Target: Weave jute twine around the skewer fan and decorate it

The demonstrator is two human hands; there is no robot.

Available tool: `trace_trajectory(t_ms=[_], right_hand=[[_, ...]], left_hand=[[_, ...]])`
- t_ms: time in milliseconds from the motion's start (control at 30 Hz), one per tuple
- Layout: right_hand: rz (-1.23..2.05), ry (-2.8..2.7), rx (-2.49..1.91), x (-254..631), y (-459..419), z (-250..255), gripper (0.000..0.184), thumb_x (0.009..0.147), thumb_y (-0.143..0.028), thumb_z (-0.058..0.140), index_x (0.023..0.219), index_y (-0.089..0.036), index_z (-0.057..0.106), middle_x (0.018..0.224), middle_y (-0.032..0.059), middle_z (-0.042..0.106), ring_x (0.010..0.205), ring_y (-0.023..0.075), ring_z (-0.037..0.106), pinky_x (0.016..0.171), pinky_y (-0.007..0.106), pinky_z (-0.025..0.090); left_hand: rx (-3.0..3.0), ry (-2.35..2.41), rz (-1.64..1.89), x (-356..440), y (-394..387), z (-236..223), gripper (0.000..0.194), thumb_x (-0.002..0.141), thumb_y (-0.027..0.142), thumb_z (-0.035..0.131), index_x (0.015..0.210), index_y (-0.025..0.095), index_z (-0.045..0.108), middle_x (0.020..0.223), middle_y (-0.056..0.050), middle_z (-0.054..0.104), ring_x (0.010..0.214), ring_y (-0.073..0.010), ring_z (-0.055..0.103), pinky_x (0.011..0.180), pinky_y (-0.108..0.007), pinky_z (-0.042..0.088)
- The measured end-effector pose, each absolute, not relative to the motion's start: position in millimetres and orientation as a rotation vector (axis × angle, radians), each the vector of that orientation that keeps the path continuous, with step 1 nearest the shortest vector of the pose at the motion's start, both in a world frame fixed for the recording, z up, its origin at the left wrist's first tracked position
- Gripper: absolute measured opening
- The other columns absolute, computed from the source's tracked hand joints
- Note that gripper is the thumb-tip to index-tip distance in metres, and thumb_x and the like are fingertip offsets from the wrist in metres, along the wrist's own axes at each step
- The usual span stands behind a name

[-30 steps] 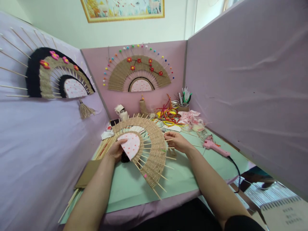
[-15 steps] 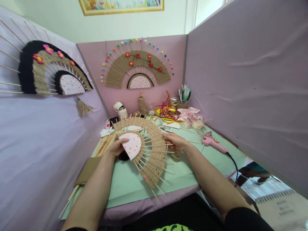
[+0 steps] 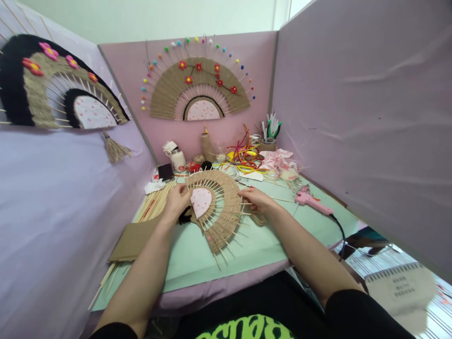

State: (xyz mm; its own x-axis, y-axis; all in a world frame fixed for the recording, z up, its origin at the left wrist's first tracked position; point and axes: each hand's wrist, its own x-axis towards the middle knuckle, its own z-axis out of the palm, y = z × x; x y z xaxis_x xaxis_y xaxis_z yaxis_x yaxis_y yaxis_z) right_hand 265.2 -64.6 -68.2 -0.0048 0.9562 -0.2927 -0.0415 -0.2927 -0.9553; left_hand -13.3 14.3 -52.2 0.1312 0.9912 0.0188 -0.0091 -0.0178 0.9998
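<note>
A woven fan (image 3: 231,202) of tan cord on thin wooden sticks is tilted over the green tabletop, its arc toward the right. Its half-round centre (image 3: 201,202) is white cloth with pink dots. My left hand (image 3: 177,200) is closed at the upper left corner of that centre, its fingertips partly hidden. On the outer rim at the right, my right hand (image 3: 257,199) pinches the woven band, thumb on top and the other fingers curled beneath. Below my left hand lies a dark piece (image 3: 185,215), partly covered by the fan. A loop of cord (image 3: 258,218) lies under my right hand.
A pink glue gun (image 3: 313,201) with a black cable lies at the right. Bamboo sticks (image 3: 151,207) and folded brown material (image 3: 136,240) are at the left. Behind are a white bottle (image 3: 174,156), a cord spool (image 3: 207,147) and colourful pipe cleaners (image 3: 243,155). Finished fans hang on the partitions.
The fan has moved away from me and lower toward the table. My left hand has shifted from the fan's straight edge to its upper corner; my right hand stays on the rim.
</note>
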Motion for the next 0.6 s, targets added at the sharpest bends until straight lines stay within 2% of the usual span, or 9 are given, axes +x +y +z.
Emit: trace_trajectory(t_ms=[67, 167, 300, 500, 600], right_hand=[[1.418, -1.043, -1.419, 266.1, -62.9, -71.3, 0.033, 0.070, -0.043, 0.067, 0.065, -0.017, 0.049, 0.046, -0.0085, 0.034, 0.036, 0.0019, 0.021, 0.034, 0.016, 0.011], [1.401, -1.068, -1.425, 267.1, -61.6, -74.2, 0.033, 0.069, -0.044, 0.068, 0.065, -0.017, 0.050, 0.047, -0.0079, 0.035, 0.036, 0.0022, 0.023, 0.034, 0.016, 0.011], [1.395, -1.095, -1.424, 266.9, -62.5, -74.8, 0.032, 0.070, -0.044, 0.067, 0.065, -0.017, 0.050, 0.046, -0.0079, 0.035, 0.036, 0.0025, 0.023, 0.034, 0.016, 0.011], [1.391, -1.135, -1.442, 267.0, -62.9, -74.6, 0.029, 0.072, -0.044, 0.065, 0.069, -0.017, 0.053, 0.046, -0.0080, 0.036, 0.036, 0.0026, 0.023, 0.034, 0.016, 0.012], [1.381, -1.146, -1.442, 267.7, -62.0, -75.8, 0.030, 0.072, -0.044, 0.065, 0.068, -0.017, 0.052, 0.046, -0.0083, 0.035, 0.036, 0.0024, 0.024, 0.034, 0.016, 0.013]], left_hand=[[1.632, 1.061, 1.125, 5.5, -3.8, -45.9, 0.024, 0.063, 0.019, 0.072, 0.086, 0.020, 0.066, 0.086, -0.005, 0.066, 0.083, -0.0204, 0.059, 0.073, -0.026, 0.045], [2.092, 0.814, 0.773, 36.9, -34.3, -43.9, 0.031, 0.065, 0.026, 0.072, 0.096, 0.021, 0.066, 0.091, -0.005, 0.064, 0.082, -0.0198, 0.056, 0.074, -0.029, 0.044], [2.328, 0.642, 0.615, 62.5, -57.9, -50.3, 0.032, 0.071, 0.034, 0.068, 0.099, 0.020, 0.065, 0.092, -0.006, 0.062, 0.084, -0.0192, 0.056, 0.075, -0.030, 0.044], [2.516, 0.518, 0.569, 71.4, -60.9, -54.2, 0.015, 0.080, 0.029, 0.058, 0.090, 0.021, 0.066, 0.093, -0.007, 0.063, 0.091, -0.0199, 0.054, 0.084, -0.033, 0.040], [2.568, 0.490, 0.607, 75.1, -61.3, -57.6, 0.014, 0.084, 0.025, 0.053, 0.087, 0.020, 0.065, 0.092, -0.007, 0.063, 0.091, -0.0198, 0.054, 0.085, -0.033, 0.040]])
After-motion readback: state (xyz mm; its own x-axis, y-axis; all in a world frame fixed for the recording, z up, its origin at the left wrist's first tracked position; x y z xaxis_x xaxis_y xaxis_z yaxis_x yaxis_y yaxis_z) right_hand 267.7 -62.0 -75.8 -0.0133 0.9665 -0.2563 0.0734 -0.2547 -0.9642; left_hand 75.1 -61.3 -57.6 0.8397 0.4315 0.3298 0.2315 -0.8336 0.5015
